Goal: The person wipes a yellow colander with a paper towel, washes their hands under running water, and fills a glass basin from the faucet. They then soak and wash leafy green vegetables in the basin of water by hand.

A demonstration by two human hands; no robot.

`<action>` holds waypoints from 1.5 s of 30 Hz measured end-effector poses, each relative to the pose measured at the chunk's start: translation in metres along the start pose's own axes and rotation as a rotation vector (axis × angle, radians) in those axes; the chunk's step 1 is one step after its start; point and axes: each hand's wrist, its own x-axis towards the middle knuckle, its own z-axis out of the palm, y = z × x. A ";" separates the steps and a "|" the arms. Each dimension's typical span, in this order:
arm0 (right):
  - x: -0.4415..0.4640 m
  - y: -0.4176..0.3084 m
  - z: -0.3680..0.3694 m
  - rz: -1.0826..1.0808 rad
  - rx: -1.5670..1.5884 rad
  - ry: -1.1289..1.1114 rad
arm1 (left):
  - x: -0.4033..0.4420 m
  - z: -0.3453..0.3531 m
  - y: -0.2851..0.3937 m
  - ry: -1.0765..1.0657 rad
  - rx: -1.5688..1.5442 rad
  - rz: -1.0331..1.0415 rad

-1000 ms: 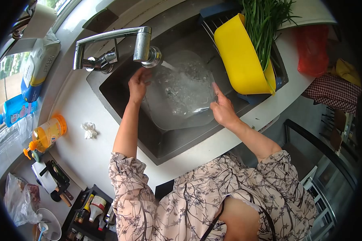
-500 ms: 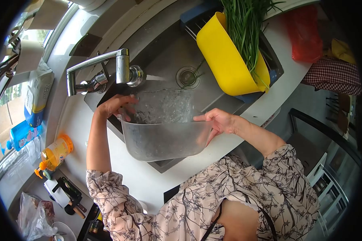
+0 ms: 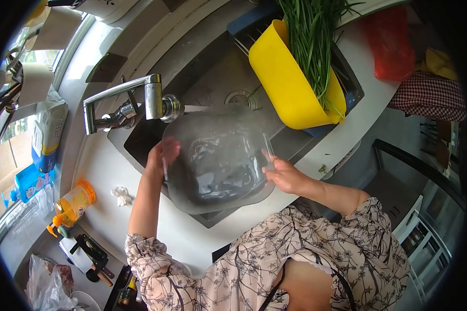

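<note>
A clear, frosted plastic tub (image 3: 220, 160) is held over the near part of the sink (image 3: 202, 78), its broad face turned up toward me. Wet, shiny patches show in it; whether water still stands inside I cannot tell. My left hand (image 3: 162, 155) grips its left side, the fingers partly seen through the plastic. On the opposite side, my right hand (image 3: 286, 175) is closed on the edge. A thin stream runs from the chrome faucet (image 3: 153, 98) at the tub's far edge. Beyond it, the drain (image 3: 240, 98) partly shows.
A yellow basin (image 3: 280, 78) holding long green chives (image 3: 311, 46) leans in the sink's right part. Left on the counter are an orange pump bottle (image 3: 75, 202), a crumpled white scrap (image 3: 121, 196) and knives (image 3: 93, 254). A red plastic bag (image 3: 392, 46) lies far right.
The tub has tipped, so its broad face shows instead of its side wall, and the splashing water is gone from view. Both hands have shifted toward me with it.
</note>
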 end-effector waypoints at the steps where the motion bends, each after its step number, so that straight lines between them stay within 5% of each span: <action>1: -0.001 -0.010 -0.003 -0.058 -0.107 0.082 | 0.004 0.007 -0.019 0.087 -0.281 -0.010; 4: -0.001 -0.022 -0.008 -0.307 -0.316 0.309 | 0.016 0.005 -0.079 0.095 -0.475 -0.113; 5: 0.005 -0.020 -0.008 -0.295 -0.138 0.281 | 0.049 -0.020 -0.119 -0.157 -0.379 -0.068; 7: 0.014 -0.020 -0.004 -0.252 0.202 0.207 | 0.050 0.025 -0.154 -0.155 0.098 0.291; 9: 0.009 -0.036 0.001 -0.203 0.265 0.175 | 0.043 0.070 -0.151 0.135 1.139 1.070; 10: 0.009 -0.039 0.005 -0.214 0.248 0.187 | 0.048 0.080 -0.142 0.339 1.384 1.380; 12: 0.006 -0.048 0.011 -0.241 0.133 0.196 | 0.068 0.095 -0.124 0.375 1.427 1.491; 25: 0.025 -0.062 0.040 -0.432 -0.232 0.179 | 0.058 0.165 -0.130 0.192 0.930 1.155; 28: 0.023 -0.070 0.032 -0.461 -0.223 0.105 | 0.100 0.191 -0.127 0.363 1.077 1.373; 31: 0.030 -0.065 0.031 -0.561 -0.253 0.147 | 0.137 0.231 -0.122 0.258 0.996 1.505; 33: 0.027 -0.070 0.024 -0.510 -0.306 0.087 | 0.150 0.238 -0.122 0.180 1.051 1.296; 37: 0.026 -0.073 0.026 -0.522 -0.263 0.086 | 0.139 0.215 -0.121 0.048 1.200 1.321; 40: 0.030 -0.068 0.025 -0.509 -0.233 0.120 | 0.100 0.196 -0.114 0.541 0.772 1.090; 45: 0.032 -0.066 0.025 -0.504 -0.250 0.149 | 0.066 0.140 -0.093 0.349 1.305 0.993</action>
